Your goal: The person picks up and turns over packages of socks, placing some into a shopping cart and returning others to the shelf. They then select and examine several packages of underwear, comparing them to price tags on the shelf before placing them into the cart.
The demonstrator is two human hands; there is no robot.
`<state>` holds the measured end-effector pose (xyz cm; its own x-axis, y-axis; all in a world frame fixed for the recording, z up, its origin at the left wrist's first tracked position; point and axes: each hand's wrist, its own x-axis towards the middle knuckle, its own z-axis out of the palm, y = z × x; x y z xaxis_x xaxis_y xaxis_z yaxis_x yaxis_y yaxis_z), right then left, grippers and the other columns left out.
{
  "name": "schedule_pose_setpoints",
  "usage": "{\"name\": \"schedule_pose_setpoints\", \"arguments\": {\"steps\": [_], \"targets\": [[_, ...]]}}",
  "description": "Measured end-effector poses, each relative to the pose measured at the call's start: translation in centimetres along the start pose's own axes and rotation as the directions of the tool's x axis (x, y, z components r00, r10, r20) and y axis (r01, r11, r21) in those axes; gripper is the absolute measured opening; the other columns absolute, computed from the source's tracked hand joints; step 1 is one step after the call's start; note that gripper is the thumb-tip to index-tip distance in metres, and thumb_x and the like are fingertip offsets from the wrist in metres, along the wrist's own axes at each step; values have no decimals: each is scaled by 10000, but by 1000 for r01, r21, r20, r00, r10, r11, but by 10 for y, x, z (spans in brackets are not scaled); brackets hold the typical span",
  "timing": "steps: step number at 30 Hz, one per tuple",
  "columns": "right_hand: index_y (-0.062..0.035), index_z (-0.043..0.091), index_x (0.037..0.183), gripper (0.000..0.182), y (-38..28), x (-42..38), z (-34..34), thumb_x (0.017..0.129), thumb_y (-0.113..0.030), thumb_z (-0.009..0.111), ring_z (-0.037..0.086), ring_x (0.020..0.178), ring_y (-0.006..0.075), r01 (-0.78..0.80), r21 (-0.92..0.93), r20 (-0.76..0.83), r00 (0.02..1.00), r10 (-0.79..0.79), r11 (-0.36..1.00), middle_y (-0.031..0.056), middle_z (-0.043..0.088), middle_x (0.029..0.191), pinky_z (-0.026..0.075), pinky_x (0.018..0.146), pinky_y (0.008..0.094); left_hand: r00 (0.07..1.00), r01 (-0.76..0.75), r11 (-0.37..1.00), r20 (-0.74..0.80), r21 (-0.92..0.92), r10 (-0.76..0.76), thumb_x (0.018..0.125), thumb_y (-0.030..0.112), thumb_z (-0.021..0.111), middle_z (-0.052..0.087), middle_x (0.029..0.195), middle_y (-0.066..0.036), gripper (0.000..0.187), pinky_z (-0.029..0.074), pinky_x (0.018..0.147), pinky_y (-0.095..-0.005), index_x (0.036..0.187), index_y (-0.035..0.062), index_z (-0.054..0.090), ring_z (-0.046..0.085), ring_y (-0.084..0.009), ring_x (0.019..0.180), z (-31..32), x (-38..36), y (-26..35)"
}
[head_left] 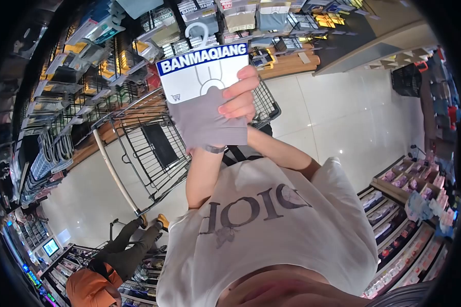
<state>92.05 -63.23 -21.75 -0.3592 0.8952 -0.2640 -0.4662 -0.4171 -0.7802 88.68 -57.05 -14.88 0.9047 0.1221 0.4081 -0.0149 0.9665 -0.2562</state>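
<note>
A grey folded garment (202, 123) hangs below a white card (189, 84) with a blue "BANMAQIANG" band and a white plastic hook on top. My right hand (241, 94) grips the right side of this package, its fingers bent over the front of the card and the fabric. The forearm of my left arm, with a dark band at the wrist, reaches up behind the garment. My left hand is almost wholly hidden there, so its fingers do not show.
A wire shopping cart (156, 146) stands just beyond my arms. Racks of packaged goods (235, 23) line the far side and left. Shelves with small packs (404, 225) stand at right. A person in orange (89, 286) is at lower left. A black basket (407, 81) sits at upper right.
</note>
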Motion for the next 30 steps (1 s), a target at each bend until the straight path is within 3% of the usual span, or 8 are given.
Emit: {"name": "schedule_pose_setpoints", "arguments": {"steps": [5, 10, 13, 15, 17, 20, 25, 30], "targets": [[-13, 631, 1131, 259, 63, 27, 31, 995, -221, 559, 654, 904, 176, 287, -200, 763, 645, -35, 937, 56, 677, 1034, 521, 839, 301, 988, 116, 992, 110, -46, -110, 1001, 280, 498, 439, 749, -36, 269, 391, 535, -294, 1050, 27, 420, 464, -166, 519, -5, 31, -26], [-45, 639, 1128, 205, 102, 41, 36, 965, -169, 630, 642, 912, 156, 409, -141, 944, 331, -2, 902, 28, 660, 1056, 521, 819, 293, 977, 156, 984, 163, -86, -140, 995, 289, 496, 440, 746, -28, 272, 386, 536, -286, 1051, 34, 423, 462, -159, 527, -6, 38, -40], [-47, 649, 1156, 236, 136, 70, 33, 958, -174, 636, 653, 972, 166, 333, -176, 977, 173, 123, 926, 32, 680, 1091, 520, 853, 298, 999, 33, 999, -13, -11, -33, 1008, 270, 479, 437, 677, -18, 214, 371, 433, -275, 985, 75, 393, 457, -146, 431, -2, 25, -52], [-54, 653, 1161, 251, 143, 74, 29, 943, -180, 650, 649, 982, 160, 70, -378, 912, 199, 359, 923, 32, 685, 1103, 522, 845, 308, 999, 34, 999, -28, -32, -35, 1004, 287, 488, 433, 677, -17, 233, 370, 441, -279, 986, 74, 394, 449, -147, 434, -3, 20, -61], [-65, 656, 1150, 263, 114, 67, 24, 919, -189, 673, 636, 961, 139, -416, -623, 649, 199, 735, 663, 28, 679, 1102, 525, 807, 324, 997, 59, 998, -44, -37, -60, 1002, 293, 492, 428, 678, -16, 241, 371, 451, -283, 985, 74, 394, 442, -147, 440, -5, 19, -70], [-60, 629, 1017, 141, 86, 47, 44, 938, -176, 628, 609, 854, 86, -271, -630, 689, 237, 685, 728, -19, 650, 896, 505, 732, 296, 990, 135, 990, -38, -41, -136, 1000, 286, 491, 422, 679, -16, 235, 373, 470, -290, 979, 74, 390, 435, -148, 458, -10, 24, -79], [-85, 625, 1130, 226, 101, 45, 37, 932, -175, 565, 638, 869, 134, -410, -629, 674, 137, 726, 661, 22, 677, 1085, 525, 742, 341, 978, 207, 974, 52, -89, -203, 1001, 268, 487, 413, 680, -15, 222, 376, 492, -291, 972, 73, 385, 437, -152, 482, -27, 35, -82], [-64, 591, 1196, 309, 95, 25, 13, 968, -260, 521, 620, 982, 160, -387, -516, 718, 291, 632, 764, 63, 654, 1154, 509, 830, 345, 978, 207, 966, 50, -157, -201, 983, 322, 532, 420, 710, -23, 303, 382, 505, -290, 1001, 50, 401, 446, -163, 509, -33, 42, -88]]}}
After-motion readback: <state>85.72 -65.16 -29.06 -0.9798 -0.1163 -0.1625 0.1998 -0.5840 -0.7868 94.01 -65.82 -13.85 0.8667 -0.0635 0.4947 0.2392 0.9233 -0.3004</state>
